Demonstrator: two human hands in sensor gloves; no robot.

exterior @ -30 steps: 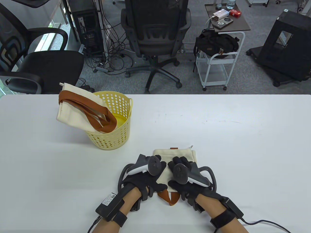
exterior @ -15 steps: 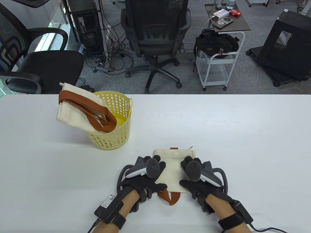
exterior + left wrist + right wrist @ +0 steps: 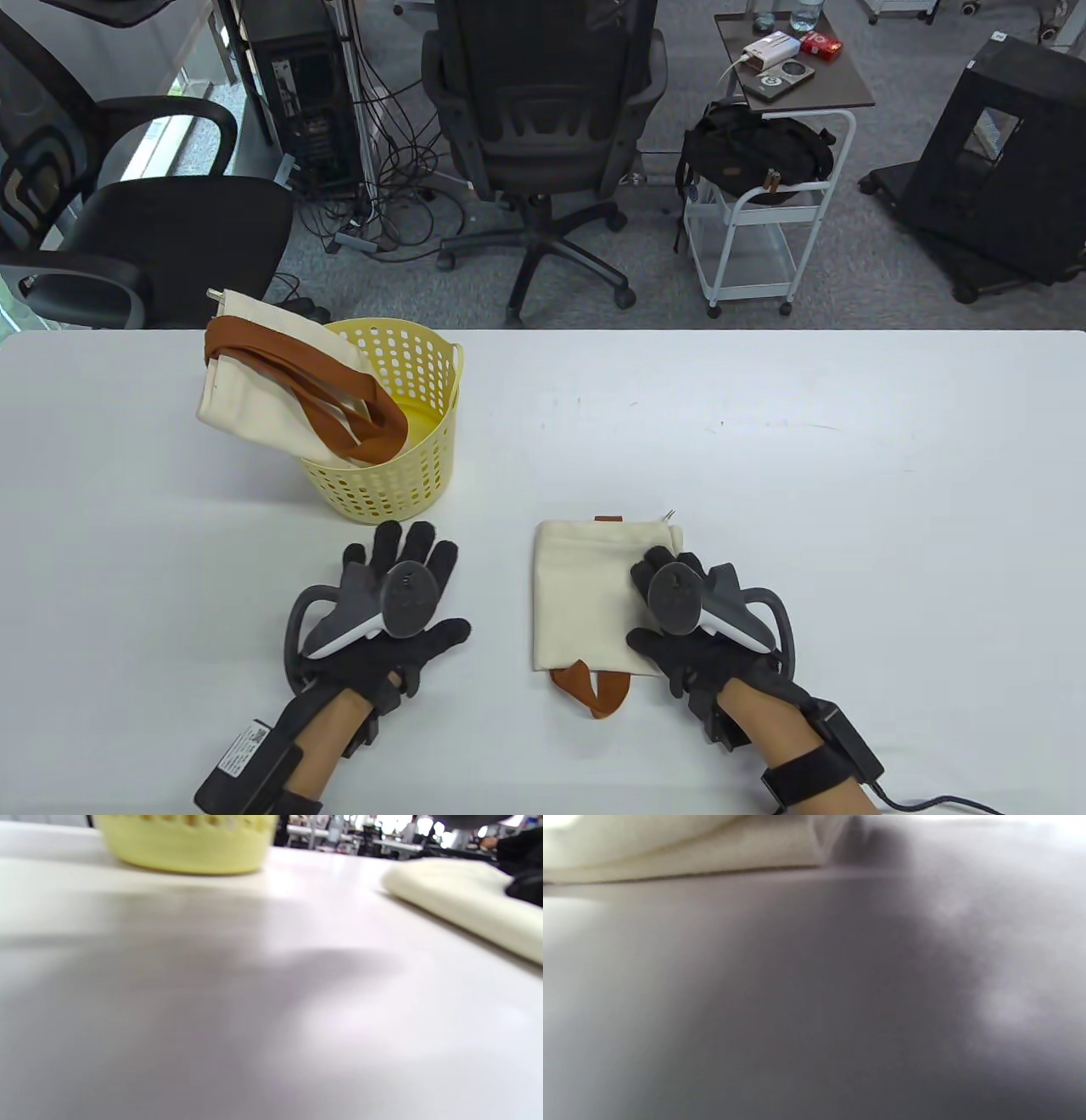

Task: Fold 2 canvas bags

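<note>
Sitting in basket [image 3: 390, 475] near desk's [image 3: 848, 509] left rear: unfolded bag [image 3: 271, 382]. Left hand [image 3: 386, 607] flat, fingers spread, holding nothing, beside folded bag [image 3: 585, 594] at front edge. Right hand [image 3: 696, 628] pressing folded bag's right side, fingers hidden, openness unclear.

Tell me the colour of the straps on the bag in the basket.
Rust brown straps against the cream canvas bag, clearest in the table view.

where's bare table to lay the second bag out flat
Bare: the white table right of the folded cream canvas bag, and the far strip right of the yellow perforated basket. Crowded: the near middle, with the left hand, bag and right hand.
</note>
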